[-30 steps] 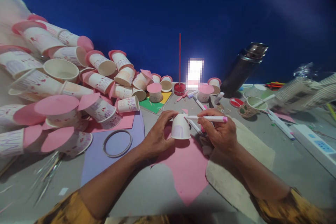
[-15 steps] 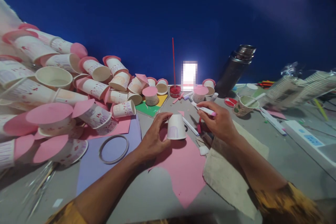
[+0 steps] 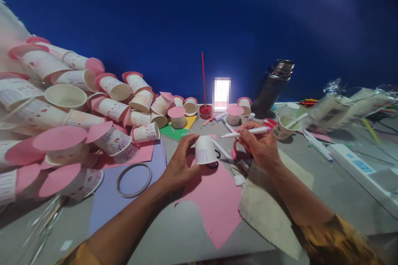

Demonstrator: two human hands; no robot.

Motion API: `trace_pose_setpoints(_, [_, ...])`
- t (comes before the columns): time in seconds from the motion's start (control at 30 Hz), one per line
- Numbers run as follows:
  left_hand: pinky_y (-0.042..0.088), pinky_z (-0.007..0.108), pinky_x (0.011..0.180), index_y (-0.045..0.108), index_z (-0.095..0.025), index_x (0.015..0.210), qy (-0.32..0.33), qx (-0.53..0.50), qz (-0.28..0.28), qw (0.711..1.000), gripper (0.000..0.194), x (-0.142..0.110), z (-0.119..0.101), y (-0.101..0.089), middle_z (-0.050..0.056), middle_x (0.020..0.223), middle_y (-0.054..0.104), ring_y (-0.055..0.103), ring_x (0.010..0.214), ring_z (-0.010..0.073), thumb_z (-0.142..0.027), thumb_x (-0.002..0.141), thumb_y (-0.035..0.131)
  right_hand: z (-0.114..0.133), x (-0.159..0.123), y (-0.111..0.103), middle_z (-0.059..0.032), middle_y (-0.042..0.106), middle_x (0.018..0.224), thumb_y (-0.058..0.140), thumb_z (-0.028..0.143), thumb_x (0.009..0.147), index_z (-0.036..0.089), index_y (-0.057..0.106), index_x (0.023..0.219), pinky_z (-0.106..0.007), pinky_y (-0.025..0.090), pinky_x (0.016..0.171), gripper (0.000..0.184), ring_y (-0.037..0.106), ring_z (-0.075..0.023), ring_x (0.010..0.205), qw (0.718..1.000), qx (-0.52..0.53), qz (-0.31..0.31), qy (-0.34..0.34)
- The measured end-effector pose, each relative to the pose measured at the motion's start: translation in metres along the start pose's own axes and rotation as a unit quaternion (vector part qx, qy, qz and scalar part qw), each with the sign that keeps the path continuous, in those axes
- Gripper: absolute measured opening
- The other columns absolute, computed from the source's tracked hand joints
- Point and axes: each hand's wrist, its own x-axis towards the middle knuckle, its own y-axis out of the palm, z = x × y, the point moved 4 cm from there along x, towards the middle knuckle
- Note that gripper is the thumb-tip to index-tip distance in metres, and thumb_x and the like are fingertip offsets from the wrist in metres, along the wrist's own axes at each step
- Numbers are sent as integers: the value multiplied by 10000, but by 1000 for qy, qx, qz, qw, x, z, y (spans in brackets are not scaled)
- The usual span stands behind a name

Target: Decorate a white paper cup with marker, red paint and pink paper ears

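Observation:
My left hand grips a white paper cup from its left side. The cup is upside down, slightly tilted, with a pale purple patch on its wall. In my right hand is a white marker with a pink end, its tip pointing left toward the cup and apart from it. Below the cup lies a cut sheet of pink paper. Black-handled scissors show partly behind the cup. Another marker and a red-handled tool lie between my hands.
Decorated paper cups with pink discs are heaped at the left. A grey ring rests on purple paper. A dark flask, stacked cups and a power strip occupy the right, with a beige cloth nearer.
The marker in my right hand has swung so its tip points left toward the cup. My left hand has tilted the cup slightly. The view has shifted a little.

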Motion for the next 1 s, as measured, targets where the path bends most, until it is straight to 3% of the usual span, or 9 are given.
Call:
trace_pose_setpoints(0.1, [483, 503, 1172, 498, -251, 1371, 15, 22, -6, 1000, 652, -1, 2, -1, 102, 1440, 504, 548, 1367, 286, -107, 766, 692, 1, -1, 3, 43, 586, 558, 771, 418, 831, 193, 684, 853, -210, 346, 420, 242, 459, -90, 446, 998, 55, -2, 30])
trace_pose_setpoints(0.23, [491, 496, 1162, 494, -255, 1376, 17, 20, -6, 1000, 657, -3, 3, 0, 98, 1436, 507, 561, 1352, 285, -96, 767, 682, -4, -4, 8, 22, 620, 592, 758, 409, 834, 184, 698, 864, -215, 349, 410, 235, 481, -99, 459, 998, 30, 30, 53])
trace_pose_setpoints(0.37, [490, 503, 1162, 496, -250, 1379, 32, 26, 11, 999, 696, -4, -2, 1, 104, 1411, 513, 556, 1350, 290, -63, 729, 659, 4, -17, 11, -9, 694, 691, 731, 340, 878, 207, 724, 879, -247, 470, 500, 133, 623, -143, 573, 998, -50, 17, -31])
trace_pose_setpoints(0.5, [509, 478, 1148, 509, -256, 1374, 51, 33, 23, 998, 727, -4, -5, 2, 96, 1413, 497, 519, 1382, 290, -29, 693, 621, 17, -28, 16, 4, 709, 725, 707, 261, 896, 231, 732, 885, -251, 480, 525, 41, 626, -132, 572, 986, -116, 8, -118])
trace_pose_setpoints(0.67, [508, 471, 1150, 493, -265, 1385, 57, 39, 35, 997, 733, -5, -3, 3, 91, 1421, 490, 515, 1381, 286, -40, 701, 632, 18, -27, 18, 22, 680, 675, 703, 263, 906, 227, 724, 875, -244, 441, 485, 52, 572, -118, 507, 981, -135, 22, -136])
trace_pose_setpoints(1.0, [512, 470, 1149, 494, -268, 1382, 59, 43, 40, 997, 705, -5, -2, 3, 99, 1423, 492, 516, 1382, 286, -69, 730, 671, 16, -26, 20, 20, 690, 678, 671, 262, 924, 222, 713, 867, -242, 469, 538, 81, 611, -127, 555, 973, -176, 41, -146])
